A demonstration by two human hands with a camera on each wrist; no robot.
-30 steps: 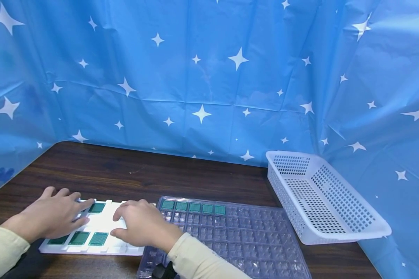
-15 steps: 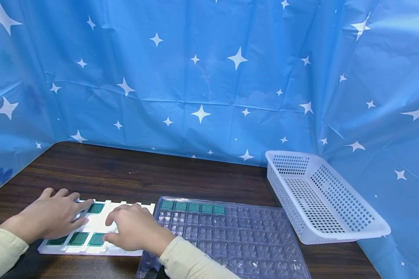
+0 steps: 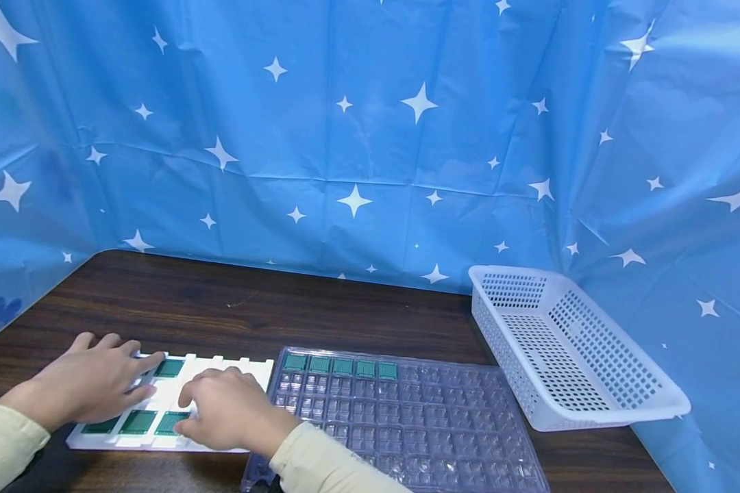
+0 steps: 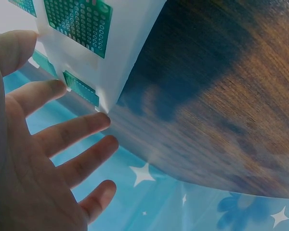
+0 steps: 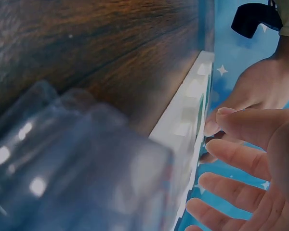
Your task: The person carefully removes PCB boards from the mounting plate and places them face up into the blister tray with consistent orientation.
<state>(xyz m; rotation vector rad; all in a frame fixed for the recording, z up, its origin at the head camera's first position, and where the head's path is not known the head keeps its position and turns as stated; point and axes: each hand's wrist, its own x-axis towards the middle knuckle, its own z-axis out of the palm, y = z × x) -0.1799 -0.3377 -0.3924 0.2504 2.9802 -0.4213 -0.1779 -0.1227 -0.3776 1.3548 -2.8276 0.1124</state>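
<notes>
My left hand (image 3: pixel 92 382) rests on the left end of a white rack (image 3: pixel 168 394), fingers spread. In the left wrist view, its fingertips lie along the rack's edge beside a green perforated circuit board (image 4: pixel 82 24). Several such boards sit in the rack, including a front-row board (image 3: pixel 138 422) and a back-row board (image 3: pixel 169 368). My right hand (image 3: pixel 231 409) hovers over the rack's middle, its thumb tip at the right edge of another front-row board (image 3: pixel 169 422). Its thumb and index finger (image 5: pixel 238 156) are apart, with nothing seen between them. Part of the rack is hidden under both hands.
Right of the rack lies a clear plastic tray (image 3: pixel 432 418) of small compartments; several green boards (image 3: pixel 343 367) fill part of its back row. A white perforated basket (image 3: pixel 617 416) stands at the right of the dark wooden table (image 3: pixel 321 308). A blue star-patterned curtain (image 3: pixel 370 137) closes off the back.
My right hand has shifted left and slightly toward the front across the rack, bringing its thumb to a front-row board. The left hand stays in place.
</notes>
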